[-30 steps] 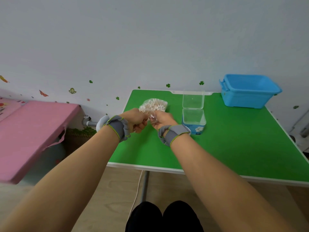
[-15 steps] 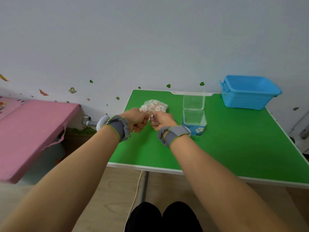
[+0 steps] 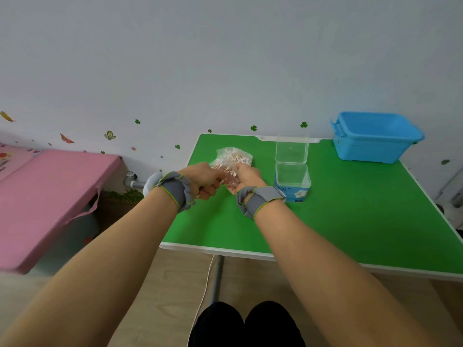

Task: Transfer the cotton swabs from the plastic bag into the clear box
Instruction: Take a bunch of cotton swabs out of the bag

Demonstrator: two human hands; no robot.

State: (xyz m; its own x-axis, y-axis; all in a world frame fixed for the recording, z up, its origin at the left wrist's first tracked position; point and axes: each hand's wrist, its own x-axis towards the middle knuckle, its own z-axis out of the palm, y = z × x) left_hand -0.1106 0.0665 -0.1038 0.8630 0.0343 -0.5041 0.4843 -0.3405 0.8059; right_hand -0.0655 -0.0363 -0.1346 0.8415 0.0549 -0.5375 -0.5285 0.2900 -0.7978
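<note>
Green table (image 3: 350,209) is carrying the plastic bag (image 3: 225,156) of cotton swabs (image 3: 239,159) toward its far left side, with the clear box (image 3: 293,175) standing just to the right of the hands, its lid (image 3: 291,150) standing upright. Left hand (image 3: 204,180) and right hand (image 3: 248,176) are both gripping the bag's near end, fingers curled and clamped on the plastic. Blue bin (image 3: 375,139) is sitting at the far right corner.

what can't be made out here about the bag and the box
Head view: plastic bag mouth, covered by the left hand and right hand; open or sealed unclear.
Head view: small print on the clear box blue label, too small to read.
Head view: green table near right corner, cut by the frame edge.
</note>
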